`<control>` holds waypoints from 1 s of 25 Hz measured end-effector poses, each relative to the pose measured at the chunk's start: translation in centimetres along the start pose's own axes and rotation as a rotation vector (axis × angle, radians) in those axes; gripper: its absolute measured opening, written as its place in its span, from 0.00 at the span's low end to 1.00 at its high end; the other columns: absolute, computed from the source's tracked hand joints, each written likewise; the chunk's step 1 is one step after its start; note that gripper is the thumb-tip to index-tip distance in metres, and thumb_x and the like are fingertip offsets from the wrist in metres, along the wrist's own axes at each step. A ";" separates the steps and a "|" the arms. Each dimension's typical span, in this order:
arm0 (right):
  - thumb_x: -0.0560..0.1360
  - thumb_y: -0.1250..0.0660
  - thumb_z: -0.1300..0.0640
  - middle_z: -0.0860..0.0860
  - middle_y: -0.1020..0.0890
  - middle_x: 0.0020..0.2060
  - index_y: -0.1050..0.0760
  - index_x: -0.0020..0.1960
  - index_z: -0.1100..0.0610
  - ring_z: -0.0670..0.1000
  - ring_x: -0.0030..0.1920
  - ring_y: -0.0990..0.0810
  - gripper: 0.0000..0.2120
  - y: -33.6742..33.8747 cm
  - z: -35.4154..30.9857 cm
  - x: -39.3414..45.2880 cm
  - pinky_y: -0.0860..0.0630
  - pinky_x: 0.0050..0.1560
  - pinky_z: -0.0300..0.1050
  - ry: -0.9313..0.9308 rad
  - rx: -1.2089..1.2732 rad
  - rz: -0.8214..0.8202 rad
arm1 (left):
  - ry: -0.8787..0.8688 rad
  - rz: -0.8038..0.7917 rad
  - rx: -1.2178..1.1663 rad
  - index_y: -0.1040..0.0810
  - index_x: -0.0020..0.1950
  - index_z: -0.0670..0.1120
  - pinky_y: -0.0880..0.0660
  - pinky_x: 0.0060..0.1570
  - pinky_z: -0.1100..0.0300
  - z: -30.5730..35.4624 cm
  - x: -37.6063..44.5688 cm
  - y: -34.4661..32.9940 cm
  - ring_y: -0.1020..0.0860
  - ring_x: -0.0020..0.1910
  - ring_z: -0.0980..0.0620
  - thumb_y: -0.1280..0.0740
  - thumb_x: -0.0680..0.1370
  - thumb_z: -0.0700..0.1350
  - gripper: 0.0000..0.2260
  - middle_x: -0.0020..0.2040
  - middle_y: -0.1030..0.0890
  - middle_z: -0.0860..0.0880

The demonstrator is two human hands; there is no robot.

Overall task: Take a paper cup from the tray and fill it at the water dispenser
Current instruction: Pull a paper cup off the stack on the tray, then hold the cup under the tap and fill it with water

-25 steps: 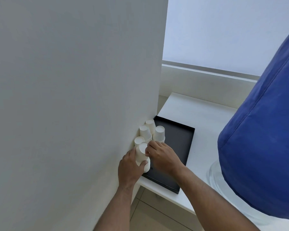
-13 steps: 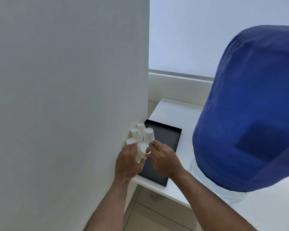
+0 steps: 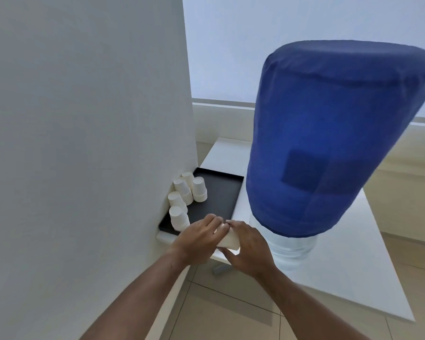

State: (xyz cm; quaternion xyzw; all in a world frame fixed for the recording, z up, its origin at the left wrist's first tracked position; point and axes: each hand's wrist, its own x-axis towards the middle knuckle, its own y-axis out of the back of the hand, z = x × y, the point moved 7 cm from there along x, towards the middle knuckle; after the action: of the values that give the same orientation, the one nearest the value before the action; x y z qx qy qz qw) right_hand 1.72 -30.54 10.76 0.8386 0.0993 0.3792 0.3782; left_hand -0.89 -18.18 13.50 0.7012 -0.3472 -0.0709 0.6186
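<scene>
Both hands clasp one white paper cup (image 3: pixel 228 239) lying sideways, just off the near edge of the black tray (image 3: pixel 221 192): left hand (image 3: pixel 199 239) curled over its left side, right hand (image 3: pixel 249 249) wrapped round its right. Stacks of upturned paper cups (image 3: pixel 189 190) stand along the tray's left edge by the wall (image 3: pixel 84 143). Blue-covered water bottle (image 3: pixel 329 143) sits on the white table (image 3: pixel 353 278), right of the tray.

Both forearms extended forward, bare. Left hand (image 3: pixel 198 239) and right hand (image 3: pixel 249 249) closed together around a paper cup (image 3: pixel 229 240), fingertips meeting above it.
</scene>
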 end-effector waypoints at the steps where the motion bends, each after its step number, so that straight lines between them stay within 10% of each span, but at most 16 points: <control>1: 0.69 0.23 0.45 0.46 0.18 0.58 0.26 0.65 0.53 0.48 0.52 0.19 0.29 0.3 0.6 -1.1 0.27 0.55 0.38 -0.023 0.004 0.011 | -0.041 -0.017 0.011 0.25 0.62 0.42 0.22 0.55 0.54 1.0 0.2 -0.1 0.24 0.52 0.44 0.36 0.73 0.41 0.18 0.55 0.21 0.44; 10: 0.63 0.20 0.38 0.38 0.21 0.55 0.30 0.65 0.46 0.43 0.53 0.22 0.36 -0.1 6.7 -11.8 0.26 0.55 0.40 -0.363 0.209 -0.189 | -0.485 -0.121 0.045 0.24 0.64 0.42 0.18 0.51 0.56 11.4 1.7 -2.9 0.21 0.52 0.46 0.31 0.73 0.42 0.20 0.55 0.18 0.43; 15: 0.64 0.14 0.56 0.44 0.17 0.53 0.26 0.61 0.53 0.50 0.53 0.16 0.31 -0.3 7.4 -15.7 0.18 0.54 0.54 -0.445 0.588 -0.173 | -0.756 -0.201 0.148 0.24 0.62 0.43 0.22 0.61 0.56 17.2 1.2 -5.3 0.21 0.54 0.47 0.24 0.71 0.50 0.23 0.56 0.17 0.45; 20: 0.65 0.17 0.61 0.49 0.21 0.52 0.25 0.57 0.56 0.56 0.51 0.20 0.26 0.6 9.5 -18.2 0.19 0.50 0.58 -0.453 0.522 0.015 | -0.733 -0.152 0.116 0.25 0.65 0.44 0.22 0.64 0.56 19.0 2.4 -5.9 0.20 0.58 0.48 0.24 0.73 0.47 0.23 0.58 0.17 0.45; 25: 0.66 0.22 0.46 0.44 0.20 0.55 0.21 0.60 0.52 0.49 0.58 0.23 0.25 1.4 10.9 -20.7 0.24 0.57 0.52 -0.457 0.243 0.111 | -0.684 -0.173 -0.019 0.37 0.75 0.45 0.20 0.61 0.51 20.8 2.5 -8.6 0.23 0.62 0.43 0.27 0.75 0.39 0.31 0.63 0.23 0.40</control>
State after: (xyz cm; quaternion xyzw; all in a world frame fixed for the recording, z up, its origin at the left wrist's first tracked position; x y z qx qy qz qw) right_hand -5.05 -46.98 -4.45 0.9459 0.0099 0.1856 0.2658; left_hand -6.56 -36.72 1.78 0.6578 -0.4731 -0.3569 0.4649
